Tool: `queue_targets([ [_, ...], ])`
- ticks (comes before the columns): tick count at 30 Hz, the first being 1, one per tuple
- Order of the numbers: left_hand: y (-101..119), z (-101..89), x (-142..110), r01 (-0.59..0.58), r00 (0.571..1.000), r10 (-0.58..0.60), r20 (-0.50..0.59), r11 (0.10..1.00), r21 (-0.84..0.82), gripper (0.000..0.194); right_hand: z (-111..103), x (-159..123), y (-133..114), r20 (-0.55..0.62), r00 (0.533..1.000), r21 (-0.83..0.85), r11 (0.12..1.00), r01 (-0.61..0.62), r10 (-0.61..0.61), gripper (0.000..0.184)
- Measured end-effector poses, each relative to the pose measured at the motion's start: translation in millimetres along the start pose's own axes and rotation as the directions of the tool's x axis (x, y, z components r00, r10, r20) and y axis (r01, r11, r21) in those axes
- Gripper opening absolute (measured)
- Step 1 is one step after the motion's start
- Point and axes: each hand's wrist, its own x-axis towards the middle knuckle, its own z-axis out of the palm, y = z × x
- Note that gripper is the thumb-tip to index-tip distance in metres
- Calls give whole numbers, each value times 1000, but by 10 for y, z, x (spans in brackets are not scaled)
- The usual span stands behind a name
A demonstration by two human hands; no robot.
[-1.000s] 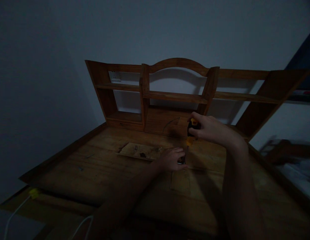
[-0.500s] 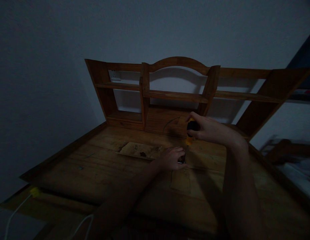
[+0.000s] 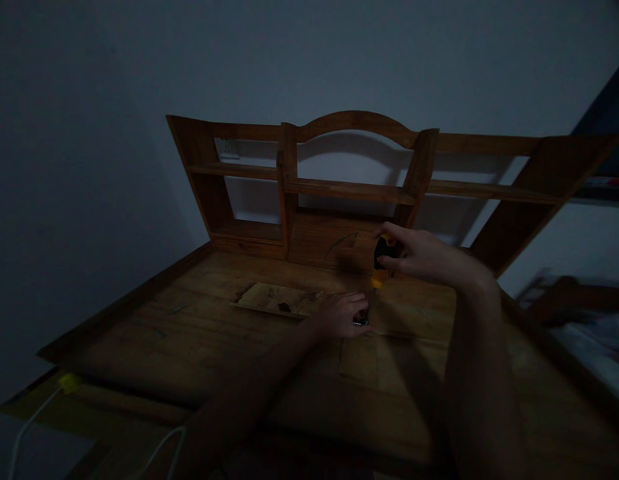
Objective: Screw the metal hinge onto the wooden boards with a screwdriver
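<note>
My right hand (image 3: pixel 409 252) is closed round the black and yellow handle of a screwdriver (image 3: pixel 378 277), held upright with its shaft pointing down. The shaft's lower end meets a small dark piece with a shiny metal edge (image 3: pixel 360 322) on the wooden desk (image 3: pixel 199 347). My left hand (image 3: pixel 342 315) rests low on the desk, its fingers curled round that small piece. Dim light and the fingers hide most of it, so its kind does not show. Just left of my left hand lies a flat, pale wooden strip (image 3: pixel 274 299) with dark stains.
A wooden shelf unit (image 3: pixel 349 192) stands along the back of the desk against the wall. A wall socket (image 3: pixel 229 149) shows behind its left side. At the lower left, a white cord (image 3: pixel 32 420) hangs near a yellow piece (image 3: pixel 69 383). Bedding (image 3: pixel 589 347) lies beyond the right edge.
The screwdriver handle has tilted and turned slightly in my right hand, and its shaft now shows more clearly. My left hand stays on the small piece. The view has shifted a little.
</note>
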Motion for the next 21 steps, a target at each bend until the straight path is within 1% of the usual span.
queue_targets([
  [2, -9, 4, -1, -15, 1000, 15, -7, 1000, -5, 37, 1, -1, 10, -20, 1000, -25, 1000, -19, 19, 30],
  [4, -15, 7, 0, -32, 999, 32, -15, 999, -11, 35, 25, 15, 39, -56, 997, -88, 994, -62, 57, 28],
  [6, -18, 10, 2, -38, 999, 37, -19, 999, -16, 33, 53, 31, 75, -93, 991, -139, 984, -108, 95, 31],
  [8, -14, 11, 5, -35, 999, 34, -21, 999, -21, 33, 67, 35, 99, -107, 988, -149, 981, -127, 112, 35],
  [10, -6, 7, 7, -30, 999, 30, -22, 999, -23, 33, 59, 23, 103, -93, 991, -110, 988, -109, 99, 35],
  [13, 15, -15, 11, -33, 999, 32, -21, 999, -35, 33, 15, -16, 92, -41, 998, 11, 999, -42, 42, 36],
  [16, 37, -44, 17, -43, 999, 43, -17, 997, -60, 32, -22, -45, 98, -7, 1000, 109, 994, 6, -5, 30],
  [18, 46, -55, 20, -34, 999, 33, -11, 997, -64, 33, -23, -45, 112, -6, 1000, 124, 992, 1, 0, 25],
  [21, 47, -50, 23, -18, 1000, 18, -7, 997, -69, 33, 10, -16, 115, -19, 999, 92, 995, -36, 38, 25],
])
